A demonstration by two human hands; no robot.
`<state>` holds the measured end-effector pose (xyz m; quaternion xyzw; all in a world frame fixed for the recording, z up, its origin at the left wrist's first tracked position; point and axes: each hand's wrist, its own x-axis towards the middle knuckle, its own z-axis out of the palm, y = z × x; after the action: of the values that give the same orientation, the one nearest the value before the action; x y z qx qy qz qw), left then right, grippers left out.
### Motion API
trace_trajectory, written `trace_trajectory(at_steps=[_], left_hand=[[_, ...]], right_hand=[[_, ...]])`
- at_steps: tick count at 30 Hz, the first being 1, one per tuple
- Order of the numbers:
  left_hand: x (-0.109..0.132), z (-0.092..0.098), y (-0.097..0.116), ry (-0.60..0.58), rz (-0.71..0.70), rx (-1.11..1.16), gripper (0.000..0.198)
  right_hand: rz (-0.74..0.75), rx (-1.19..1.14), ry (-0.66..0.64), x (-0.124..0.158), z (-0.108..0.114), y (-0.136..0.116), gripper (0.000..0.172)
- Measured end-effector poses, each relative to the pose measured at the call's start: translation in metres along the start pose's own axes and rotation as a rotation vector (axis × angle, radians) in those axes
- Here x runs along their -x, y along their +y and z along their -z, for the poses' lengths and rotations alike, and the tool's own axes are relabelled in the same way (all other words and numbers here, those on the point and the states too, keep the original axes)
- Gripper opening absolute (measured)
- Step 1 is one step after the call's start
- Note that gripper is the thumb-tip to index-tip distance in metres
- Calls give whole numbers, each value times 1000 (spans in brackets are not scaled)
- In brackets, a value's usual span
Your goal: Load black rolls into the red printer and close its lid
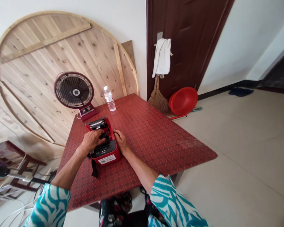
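near the middle of the left edge of the red patterned surface [156, 138] sat a red label printer [106, 151] with its top open, a metal bar and dark inner parts showing at the far end. its near end had a dark panel and a white barcode sticker [107, 159], and a black strap [95, 168] trailed from its near left corner.

the left hand [92, 141] was closed over a black part [104, 136] in the printer's opening, its fingers curled down on it. the right hand [121, 142] lay against the printer's right side, its fingers bent around the red casing in a light grip. both forearms came in from the near edge, with teal and white patterned sleeves [48, 206] at the bottom of the view.

toward the far left edge stood a black desk fan [73, 90] on a red base [87, 112], just beside a clear water bottle [109, 99]. behind the surface, a big round wooden tabletop [38, 63] leaned against the wall. to the right, a white towel [162, 58] hung from the handle of a dark brown door [186, 41], above a straw broom [158, 97] and a red plastic basin [183, 101] on the floor [239, 151]. blue slippers [240, 91] lay by the far wall.
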<state>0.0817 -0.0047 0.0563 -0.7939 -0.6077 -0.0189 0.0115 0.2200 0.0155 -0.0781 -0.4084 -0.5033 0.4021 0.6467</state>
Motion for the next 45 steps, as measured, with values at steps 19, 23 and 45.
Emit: trace_trajectory(at_steps=[19, 23, 45], left_hand=[[5, -51, -122, 437, 465, 795, 36], [-3, -74, -130, 329, 460, 674, 40], [92, -98, -86, 255, 296, 1320, 52]], right_hand=[[-36, -20, -10, 0, 2, 5, 31], [-48, -9, -15, 1, 3, 3, 31], [-87, -13, -24, 0, 7, 14, 38]])
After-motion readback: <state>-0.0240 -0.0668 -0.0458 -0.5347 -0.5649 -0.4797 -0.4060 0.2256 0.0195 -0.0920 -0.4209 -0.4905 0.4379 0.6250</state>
